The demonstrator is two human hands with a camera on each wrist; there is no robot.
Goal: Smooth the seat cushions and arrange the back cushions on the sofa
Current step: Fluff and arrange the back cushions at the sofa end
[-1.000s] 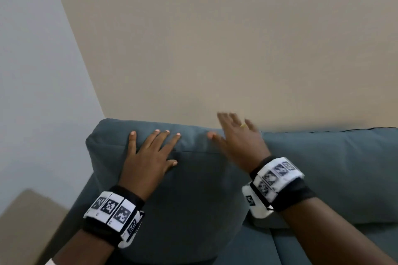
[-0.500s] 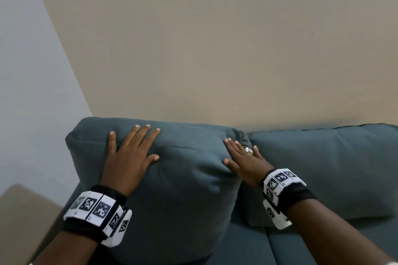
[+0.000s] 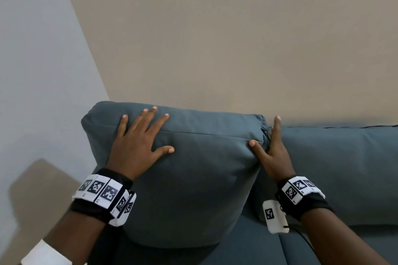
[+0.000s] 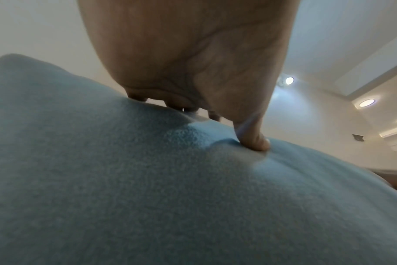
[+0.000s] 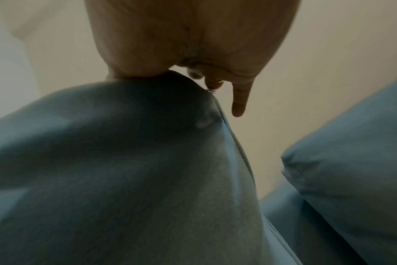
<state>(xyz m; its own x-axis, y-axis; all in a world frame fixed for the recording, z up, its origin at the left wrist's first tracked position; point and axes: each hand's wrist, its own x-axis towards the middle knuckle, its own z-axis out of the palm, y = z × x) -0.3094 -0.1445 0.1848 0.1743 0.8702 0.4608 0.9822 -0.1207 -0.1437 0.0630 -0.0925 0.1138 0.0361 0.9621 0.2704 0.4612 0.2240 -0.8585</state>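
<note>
A blue-grey back cushion (image 3: 193, 178) stands upright at the sofa's left end. My left hand (image 3: 137, 142) lies flat on its upper left face, fingers spread and straight, and the thumb (image 4: 253, 141) dents the fabric (image 4: 147, 188). My right hand (image 3: 272, 150) stands edge-on against the cushion's right side, slid into the gap beside a second back cushion (image 3: 336, 170). Its thumb (image 3: 255, 146) presses the front corner. The right wrist view shows the cushion corner (image 5: 147, 152) under the palm and the fingers (image 5: 239, 104) pointing down behind it.
The beige wall (image 3: 215, 38) rises right behind the sofa, with a pale grey wall (image 3: 32, 71) at the left. The seat cushions (image 3: 247, 249) show below the back cushions. A tan floor patch (image 3: 36, 200) lies left of the sofa.
My right hand has come off the cushion's top and turned edge-on against its right side in the gap. The left hand has stayed flat on the upper left face.
</note>
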